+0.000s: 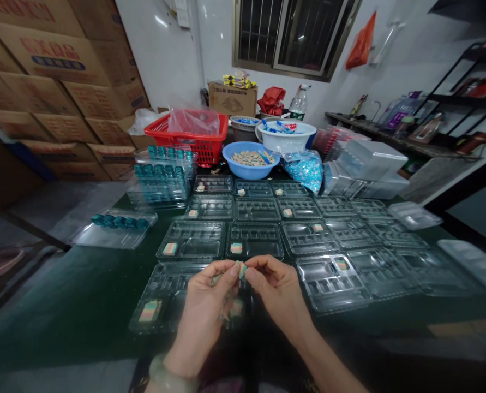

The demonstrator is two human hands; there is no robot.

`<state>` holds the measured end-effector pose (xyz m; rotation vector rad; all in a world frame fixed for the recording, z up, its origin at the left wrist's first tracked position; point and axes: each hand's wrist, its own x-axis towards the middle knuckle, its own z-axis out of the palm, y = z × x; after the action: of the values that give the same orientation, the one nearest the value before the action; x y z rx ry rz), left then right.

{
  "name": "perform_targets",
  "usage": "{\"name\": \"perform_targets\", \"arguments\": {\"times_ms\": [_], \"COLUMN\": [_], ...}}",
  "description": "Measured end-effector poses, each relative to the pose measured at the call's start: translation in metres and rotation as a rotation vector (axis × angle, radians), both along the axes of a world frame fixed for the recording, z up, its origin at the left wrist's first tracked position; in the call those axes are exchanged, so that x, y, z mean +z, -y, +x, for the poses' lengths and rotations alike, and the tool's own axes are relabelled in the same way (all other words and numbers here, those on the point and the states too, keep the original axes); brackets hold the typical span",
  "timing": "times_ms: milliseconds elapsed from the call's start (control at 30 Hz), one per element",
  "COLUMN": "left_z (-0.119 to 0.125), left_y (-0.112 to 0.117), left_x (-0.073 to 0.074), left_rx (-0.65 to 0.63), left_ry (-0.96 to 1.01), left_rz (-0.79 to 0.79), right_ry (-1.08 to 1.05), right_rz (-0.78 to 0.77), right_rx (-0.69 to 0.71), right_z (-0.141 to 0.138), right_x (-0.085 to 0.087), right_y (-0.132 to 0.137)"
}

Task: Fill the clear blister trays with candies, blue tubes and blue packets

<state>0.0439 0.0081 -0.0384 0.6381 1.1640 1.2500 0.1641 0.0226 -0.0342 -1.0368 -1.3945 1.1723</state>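
My left hand and my right hand meet over the table, their fingertips pinching a small striped pastel block from both sides. Directly below my left hand lies a clear plastic compartment tray, holding a similar striped block in one corner. Another tray sits just ahead of my fingers with a striped block in it. To the right of my right hand is a further clear tray. Pale pieces under my left fingers are partly hidden.
Rows of clear trays cover the dark green table. Behind them stand a blue bowl of small pieces, a white bowl, a red basket and a bag of blue wrappers. Cardboard boxes are stacked at left.
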Motion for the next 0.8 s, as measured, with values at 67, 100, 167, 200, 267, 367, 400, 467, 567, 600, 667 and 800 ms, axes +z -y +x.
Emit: {"name": "perform_targets", "arguments": {"times_ms": [67,100,167,200,267,367,400,467,567,600,667,800], "left_z": [0.000,0.000,-0.001,-0.003,-0.006,-0.008,-0.007,-0.005,-0.001,0.000,0.002,0.001], "left_y": [0.001,0.001,0.001,0.000,-0.002,-0.004,-0.004,-0.003,-0.002,-0.002,-0.003,-0.005], "left_x": [0.001,0.001,0.002,0.001,0.001,0.000,0.000,0.001,0.003,0.003,0.003,0.000], "left_rx": [-0.004,-0.002,0.014,0.016,-0.001,-0.039,-0.038,-0.036,-0.031,-0.027,-0.015,0.016], "left_ry": [0.034,0.073,0.187,0.254,0.352,0.331,0.294,0.224,0.131,0.108,0.093,0.118], "left_rz": [0.011,0.014,0.003,-0.012,-0.034,-0.001,0.021,0.047,0.066,0.068,0.048,-0.038], "right_ry": [-0.035,-0.047,-0.075,-0.095,-0.129,-0.136,-0.130,-0.126,-0.154,-0.164,-0.177,-0.181], "right_rz": [-0.036,-0.051,-0.078,-0.092,-0.121,-0.155,-0.166,-0.184,-0.212,-0.223,-0.241,-0.264], "right_rx": [-0.015,-0.022,-0.017,-0.016,-0.023,-0.007,0.010,0.049,0.113,0.139,0.187,0.219], "right_z": [-0.001,-0.001,0.002,0.005,0.012,0.022,0.024,0.026,0.026,0.025,0.024,0.022], "right_x": [-0.002,-0.003,-0.003,-0.003,-0.002,-0.001,0.000,0.000,0.002,0.003,0.005,0.006], "right_y": [-0.001,-0.002,-0.005,-0.006,-0.009,-0.011,-0.011,-0.009,-0.006,-0.004,-0.001,0.002]}}
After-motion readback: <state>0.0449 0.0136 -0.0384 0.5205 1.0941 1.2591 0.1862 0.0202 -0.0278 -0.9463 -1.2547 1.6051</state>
